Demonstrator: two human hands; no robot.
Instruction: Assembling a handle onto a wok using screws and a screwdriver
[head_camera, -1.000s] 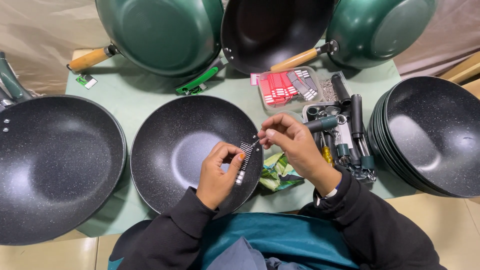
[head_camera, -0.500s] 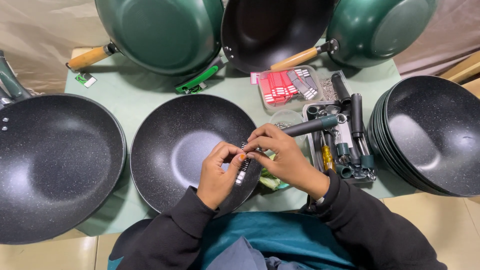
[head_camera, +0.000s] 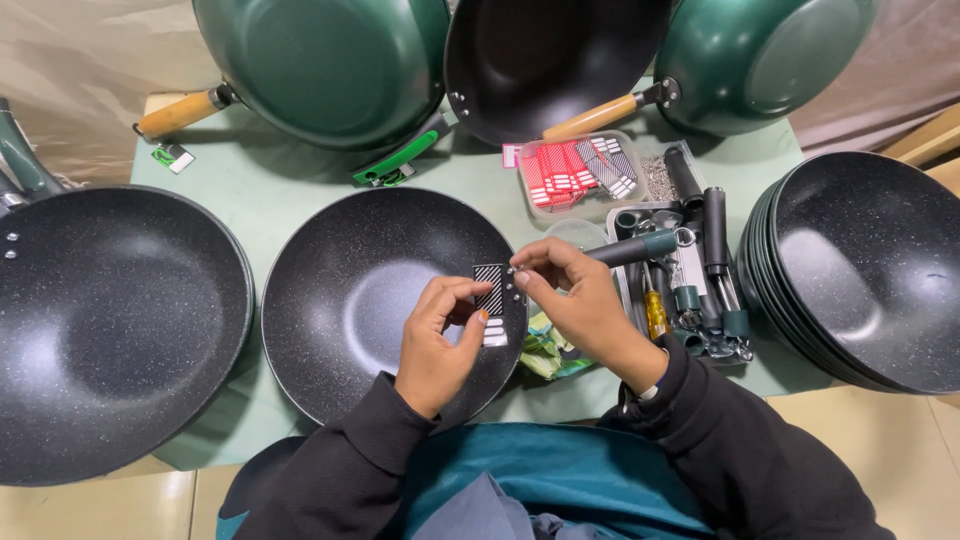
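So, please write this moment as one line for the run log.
left hand: holds sticker | right hand: pinches sticker edge | under hands: black pan

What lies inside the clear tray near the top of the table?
The clear tray holds red striped labels on its left and black striped labels on its right. Whatever lies beneath these labels is covered and cannot be seen.

This looks like a cookware assembly bench in a small workshop. A green-covered table (head_camera: 250, 190) is crowded with identical speckled black woks (head_camera: 110, 330), a nested stack of pans (head_camera: 860, 270), green woks with wooden handles (head_camera: 330, 60), a tray of loose handles and tools (head_camera: 690, 290), and a box of striped labels (head_camera: 575, 175).
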